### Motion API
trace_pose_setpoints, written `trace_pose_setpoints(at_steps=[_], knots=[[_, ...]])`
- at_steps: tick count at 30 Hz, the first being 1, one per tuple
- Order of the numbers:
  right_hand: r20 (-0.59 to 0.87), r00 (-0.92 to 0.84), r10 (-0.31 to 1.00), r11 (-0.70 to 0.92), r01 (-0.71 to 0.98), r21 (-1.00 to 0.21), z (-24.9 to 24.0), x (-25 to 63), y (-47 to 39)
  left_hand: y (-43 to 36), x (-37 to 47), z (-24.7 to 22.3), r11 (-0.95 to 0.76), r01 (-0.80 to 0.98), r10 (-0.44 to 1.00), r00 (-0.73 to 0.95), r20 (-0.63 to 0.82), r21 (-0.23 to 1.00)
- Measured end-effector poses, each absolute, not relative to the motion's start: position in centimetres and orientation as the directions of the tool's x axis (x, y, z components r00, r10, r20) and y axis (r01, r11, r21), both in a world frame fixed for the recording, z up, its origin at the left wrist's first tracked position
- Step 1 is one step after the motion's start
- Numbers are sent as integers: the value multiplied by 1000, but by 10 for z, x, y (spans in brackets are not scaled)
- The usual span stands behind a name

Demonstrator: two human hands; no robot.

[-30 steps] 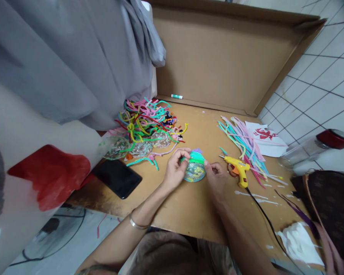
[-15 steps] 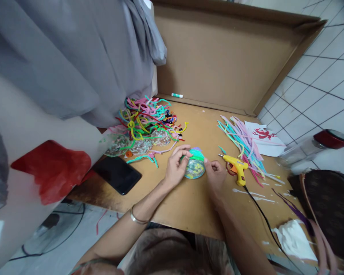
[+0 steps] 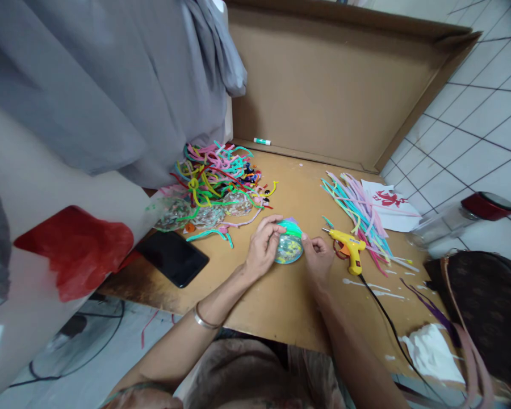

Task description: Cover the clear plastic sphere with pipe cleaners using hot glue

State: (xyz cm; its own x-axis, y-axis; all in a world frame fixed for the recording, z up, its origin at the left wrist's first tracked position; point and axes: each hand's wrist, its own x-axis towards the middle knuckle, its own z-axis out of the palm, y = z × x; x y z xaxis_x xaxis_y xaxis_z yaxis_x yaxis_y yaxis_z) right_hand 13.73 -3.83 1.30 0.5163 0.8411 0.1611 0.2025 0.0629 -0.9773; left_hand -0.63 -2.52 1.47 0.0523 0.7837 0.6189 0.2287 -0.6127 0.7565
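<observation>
A round, clear disc with yellow and pale specks (image 3: pixel 289 250) is over the middle of the table, with a green and turquoise fuzzy strip across its upper part and a bit of purple at its top. My left hand (image 3: pixel 263 244) has its fingers closed on the left side of the disc, at the strip. On the right side, my right hand (image 3: pixel 318 254) pinches the edge near the strip's end, its other fingers curled. A yellow glue gun (image 3: pixel 348 245) lies just right of my right hand, its nozzle towards the disc.
Tangled fuzzy stems (image 3: pixel 213 170) and more speckled discs (image 3: pixel 208 216) lie at the left, near a black phone (image 3: pixel 174 258). Straight stems (image 3: pixel 357 210), a clear bottle (image 3: pixel 443 227), a white tissue (image 3: pixel 433 352) and a brown bag (image 3: pixel 489 307) are right. A cardboard wall (image 3: pixel 315 85) stands behind.
The whole view has shifted slightly. Both hands keep hold of the disc in nearly the same pose, and the left fingers have moved a little along the strip.
</observation>
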Motion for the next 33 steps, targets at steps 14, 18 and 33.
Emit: trace_pose_setpoints(at_steps=[14, 18, 33], knots=[[158, 517, 841, 68, 190, -979, 9, 138, -37, -28, -7, 15, -699, 476, 643, 92, 760, 534], [173, 524, 834, 88, 182, -979, 7, 138, -35, -30, -7, 13, -725, 457, 625, 123, 771, 515], [328, 438, 837, 168, 365, -916, 0, 142, -42, -31, -5, 16, -658, 469, 712, 131, 690, 590]])
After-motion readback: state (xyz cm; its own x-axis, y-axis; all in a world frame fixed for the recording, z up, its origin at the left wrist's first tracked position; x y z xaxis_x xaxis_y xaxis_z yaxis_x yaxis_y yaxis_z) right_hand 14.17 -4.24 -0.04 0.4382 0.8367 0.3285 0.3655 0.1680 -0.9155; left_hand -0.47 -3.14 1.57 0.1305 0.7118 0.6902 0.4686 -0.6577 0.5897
